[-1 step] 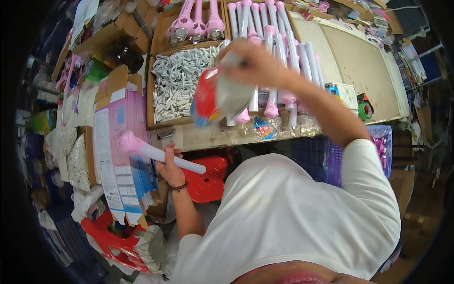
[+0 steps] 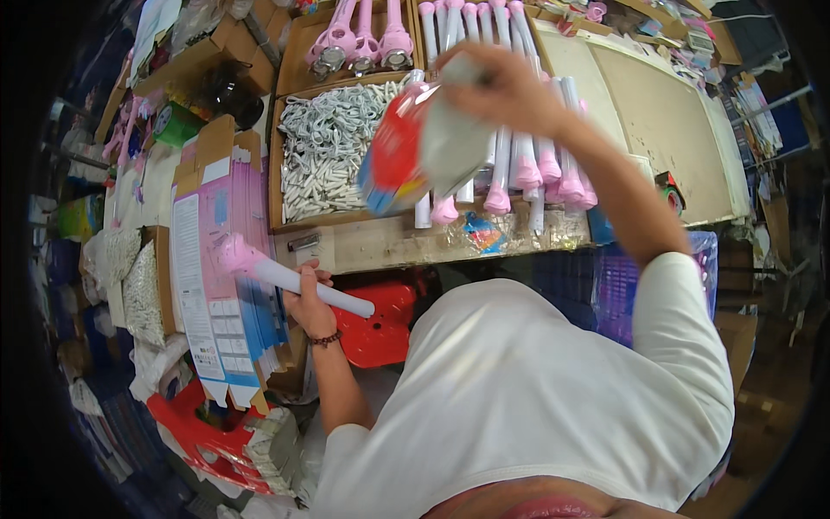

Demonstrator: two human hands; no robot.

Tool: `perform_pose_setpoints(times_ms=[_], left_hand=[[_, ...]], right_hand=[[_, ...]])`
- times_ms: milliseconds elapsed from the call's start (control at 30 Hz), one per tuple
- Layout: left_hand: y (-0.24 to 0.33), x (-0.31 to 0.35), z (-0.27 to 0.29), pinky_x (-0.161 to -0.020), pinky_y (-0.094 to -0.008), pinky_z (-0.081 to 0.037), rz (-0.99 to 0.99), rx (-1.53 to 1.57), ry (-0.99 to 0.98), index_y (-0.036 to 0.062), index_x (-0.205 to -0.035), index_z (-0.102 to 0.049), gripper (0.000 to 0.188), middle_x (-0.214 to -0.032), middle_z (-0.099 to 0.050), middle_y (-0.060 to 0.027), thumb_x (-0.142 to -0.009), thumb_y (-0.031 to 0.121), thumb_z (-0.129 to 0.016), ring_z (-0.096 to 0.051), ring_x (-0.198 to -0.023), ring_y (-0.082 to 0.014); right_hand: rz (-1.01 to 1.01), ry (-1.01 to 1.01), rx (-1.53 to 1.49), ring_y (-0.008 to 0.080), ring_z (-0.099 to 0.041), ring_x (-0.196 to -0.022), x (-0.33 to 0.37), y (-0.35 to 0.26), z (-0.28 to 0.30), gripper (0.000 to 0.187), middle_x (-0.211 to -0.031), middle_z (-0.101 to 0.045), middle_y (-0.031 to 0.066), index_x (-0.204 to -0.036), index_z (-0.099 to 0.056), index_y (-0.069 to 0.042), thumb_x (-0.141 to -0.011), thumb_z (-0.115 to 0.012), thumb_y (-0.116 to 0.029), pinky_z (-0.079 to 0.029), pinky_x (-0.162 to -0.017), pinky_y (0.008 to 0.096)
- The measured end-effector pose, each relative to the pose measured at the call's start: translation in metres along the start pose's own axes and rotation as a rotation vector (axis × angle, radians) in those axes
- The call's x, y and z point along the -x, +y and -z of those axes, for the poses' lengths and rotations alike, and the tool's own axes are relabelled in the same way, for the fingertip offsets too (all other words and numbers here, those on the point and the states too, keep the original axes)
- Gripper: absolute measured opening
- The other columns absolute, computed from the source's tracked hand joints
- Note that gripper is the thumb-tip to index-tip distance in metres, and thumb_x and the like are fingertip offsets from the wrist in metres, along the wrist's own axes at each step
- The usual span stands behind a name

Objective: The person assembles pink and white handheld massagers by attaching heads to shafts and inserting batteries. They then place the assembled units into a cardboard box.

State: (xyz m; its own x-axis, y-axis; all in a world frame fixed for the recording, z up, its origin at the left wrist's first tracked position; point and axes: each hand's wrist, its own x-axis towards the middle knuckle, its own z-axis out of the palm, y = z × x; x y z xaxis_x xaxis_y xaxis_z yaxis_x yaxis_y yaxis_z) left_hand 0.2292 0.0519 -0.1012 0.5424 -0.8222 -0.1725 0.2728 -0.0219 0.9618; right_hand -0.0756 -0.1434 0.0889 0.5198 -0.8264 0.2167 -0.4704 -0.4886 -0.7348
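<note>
A pink-headed wand with a white tubular handle rests in my left hand, fingers curled round the handle near its middle. Its pink flared end points left, over the flat printed boxes. My right hand, above the table, grips a grey, red and blue printed packet; motion blur hides whether it is a bag or something stiffer. Behind the packet several more pink-and-white wands lie on the table. Left of them, an open carton holds grey looped cords and small whitish pieces.
Three pink wands with round metallic ends lie in another carton at the back. A red stool is under the table's front edge. At the right stands a purple basket. A green tape roll lies on the table's right side.
My right hand has moved slightly right and up with the packet. The left hand and its wand have barely shifted.
</note>
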Motion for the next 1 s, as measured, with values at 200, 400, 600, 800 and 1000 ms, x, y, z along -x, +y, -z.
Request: perform_pose_setpoints(times_ms=[200,400,600,800,1000], left_hand=[[-0.019,-0.003,-0.037,-0.055,-0.0271,-0.047,0.095,-0.035,0.073,-0.0017,-0.095,-0.055,0.016,-0.09,-0.063,-0.0109,-0.089,0.013,-0.06,-0.058,-0.065,-0.0135],[-0.027,0.015,-0.102,-0.053,-0.0268,-0.045,0.149,-0.088,0.171,-0.0011,-0.09,-0.056,0.012,-0.071,-0.057,-0.0062,-0.088,0.01,-0.059,-0.054,-0.057,-0.0127],[-0.056,0.052,-0.111,-0.051,-0.0255,-0.043,0.142,-0.248,0.358,0.0008,-0.085,-0.055,0.01,-0.071,-0.057,-0.0043,-0.086,0.008,-0.062,-0.052,-0.054,-0.0109],[-0.057,0.102,-0.118,-0.049,-0.0251,-0.042,0.195,-0.392,0.544,0.0013,-0.085,-0.055,0.014,-0.066,-0.057,-0.0046,-0.083,0.011,-0.065,-0.053,-0.052,-0.012],[-0.057,0.114,-0.137,-0.049,-0.0249,-0.041,0.195,-0.502,0.51,0.0011,-0.087,-0.056,0.016,-0.065,-0.058,-0.0046,-0.082,0.012,-0.066,-0.053,-0.052,-0.0119]], right_hand=[[-0.073,0.398,0.247,0.0152,-0.06,-0.071,0.014,0.035,0.188,0.022,-0.083,-0.063,0.0059,-0.101,-0.062,-0.003,-0.086,-0.066,-0.018,-0.051,-0.061,0.0291],[0.011,0.476,0.95,0.0369,-0.065,-0.086,-0.018,0.208,0.292,0.036,-0.096,-0.065,0.0198,-0.113,-0.059,-0.009,-0.085,-0.061,-0.031,-0.051,-0.075,0.0416],[-0.442,0.427,0.902,0.0384,-0.06,-0.101,-0.027,0.398,0.324,0.042,-0.108,-0.063,0.0202,-0.115,-0.059,-0.008,-0.083,-0.057,-0.035,-0.047,-0.085,0.0461],[-0.598,0.43,0.833,0.0396,-0.06,-0.1,-0.03,0.503,0.315,0.045,-0.105,-0.063,0.0253,-0.122,-0.057,-0.009,-0.084,-0.058,-0.035,-0.047,-0.085,0.0465],[-0.654,0.429,0.759,0.0397,-0.057,-0.11,-0.038,0.548,0.336,0.057,-0.119,-0.058,0.0259,-0.133,-0.047,-0.011,-0.082,-0.059,-0.033,-0.045,-0.092,0.0459]])
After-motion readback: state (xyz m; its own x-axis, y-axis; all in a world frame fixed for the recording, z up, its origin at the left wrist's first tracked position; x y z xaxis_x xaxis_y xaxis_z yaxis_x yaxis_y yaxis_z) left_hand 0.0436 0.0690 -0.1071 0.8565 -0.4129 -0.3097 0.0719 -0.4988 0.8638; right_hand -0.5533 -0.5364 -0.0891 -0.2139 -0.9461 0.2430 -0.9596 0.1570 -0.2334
